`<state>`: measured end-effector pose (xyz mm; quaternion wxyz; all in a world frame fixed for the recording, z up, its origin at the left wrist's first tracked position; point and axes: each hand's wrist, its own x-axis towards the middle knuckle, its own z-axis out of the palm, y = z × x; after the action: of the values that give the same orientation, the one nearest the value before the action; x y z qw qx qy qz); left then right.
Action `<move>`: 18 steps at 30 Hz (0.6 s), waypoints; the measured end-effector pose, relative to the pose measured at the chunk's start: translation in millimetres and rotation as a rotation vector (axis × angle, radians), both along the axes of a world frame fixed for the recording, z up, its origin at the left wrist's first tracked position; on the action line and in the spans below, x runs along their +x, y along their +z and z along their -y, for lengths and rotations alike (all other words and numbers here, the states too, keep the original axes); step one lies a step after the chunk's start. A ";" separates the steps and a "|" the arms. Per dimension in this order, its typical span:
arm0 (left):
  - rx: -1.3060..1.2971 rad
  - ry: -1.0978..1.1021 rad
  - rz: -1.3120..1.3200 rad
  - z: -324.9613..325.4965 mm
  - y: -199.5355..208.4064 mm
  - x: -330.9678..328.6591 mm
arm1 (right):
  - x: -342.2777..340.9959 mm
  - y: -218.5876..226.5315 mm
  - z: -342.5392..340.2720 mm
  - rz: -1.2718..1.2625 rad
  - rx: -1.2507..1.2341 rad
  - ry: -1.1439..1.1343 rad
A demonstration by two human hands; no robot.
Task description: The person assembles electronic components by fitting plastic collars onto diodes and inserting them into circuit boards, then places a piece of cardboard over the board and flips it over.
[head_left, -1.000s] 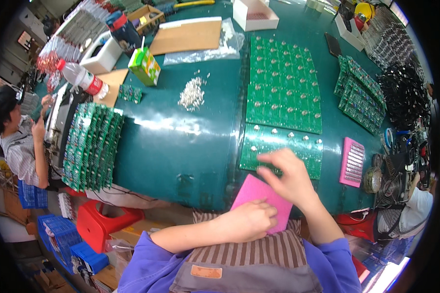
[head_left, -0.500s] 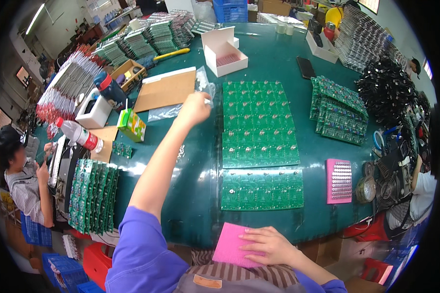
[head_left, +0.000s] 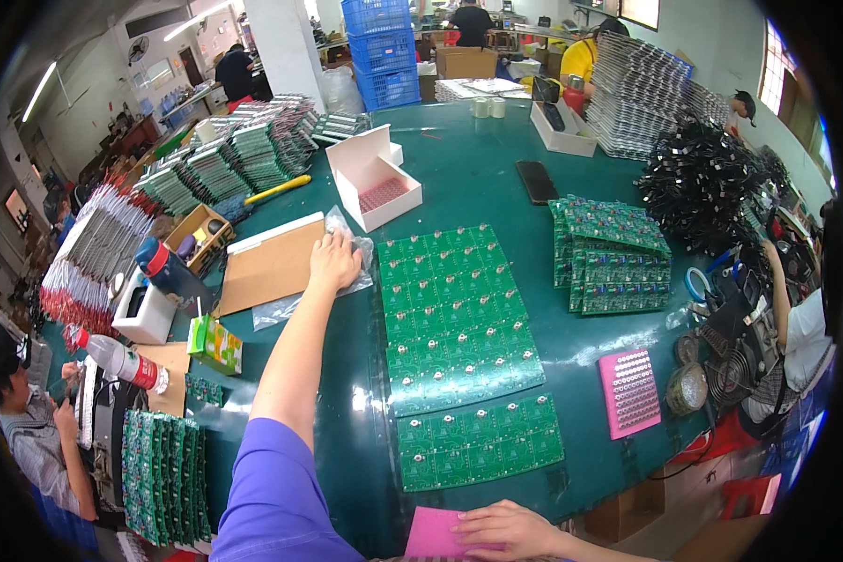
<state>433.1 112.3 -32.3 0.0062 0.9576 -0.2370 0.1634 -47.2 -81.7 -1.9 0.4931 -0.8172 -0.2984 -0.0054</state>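
My left hand (head_left: 335,264) reaches out over a clear plastic bag (head_left: 363,266) with whitish contents, beside a brown cardboard sheet (head_left: 270,264). Its fingers are spread and point away from me; their tips lie on or just over the bag. At the table's near edge my right hand (head_left: 510,530) rests with flat, slightly parted fingers on a pink foam pad (head_left: 431,532). No thumb shows there. Between the hands lie green circuit board panels (head_left: 457,356) in rows, with small round metal parts on many of their sections.
On the right are a pink pad with rows of round metal parts (head_left: 635,393), stacked populated boards (head_left: 618,258) and a phone (head_left: 536,182). An open white box (head_left: 379,192) stands farther back. A juice carton (head_left: 215,345) and bottle (head_left: 126,361) stand left, near a seated person (head_left: 33,426).
The view has tipped upward, so the table sits lower in it. My left hand has gone from bunched fingers to spread ones at the bag. The right stays on the pink foam pad.
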 end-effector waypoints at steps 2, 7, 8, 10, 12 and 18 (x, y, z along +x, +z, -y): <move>0.112 0.037 -0.017 -1.6 5.3 -1.5 | 1.7 -2.8 -0.8 -0.002 0.001 -0.003; 0.096 0.053 -0.124 -11.8 21.9 -8.6 | 4.8 -1.1 -3.3 -0.013 -0.011 -0.029; 0.029 -0.017 -0.070 -16.2 20.4 -10.7 | 4.9 -0.3 -3.5 -0.017 -0.008 -0.013; -0.033 -0.075 -0.018 -21.8 18.0 -15.8 | 5.1 0.2 -4.0 -0.016 -0.018 -0.039; -0.036 -0.048 -0.048 -24.2 17.9 -21.0 | 5.1 -0.8 -4.8 -0.017 -0.017 -0.036; 0.164 -0.026 0.054 -21.4 21.5 -32.8 | 3.3 -0.8 -4.4 -0.032 -0.011 -0.067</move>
<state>400.2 133.7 -10.8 -0.0764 0.9471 -0.2619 0.1691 -43.9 -77.4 -2.6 0.4930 -0.8294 -0.2628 -0.0073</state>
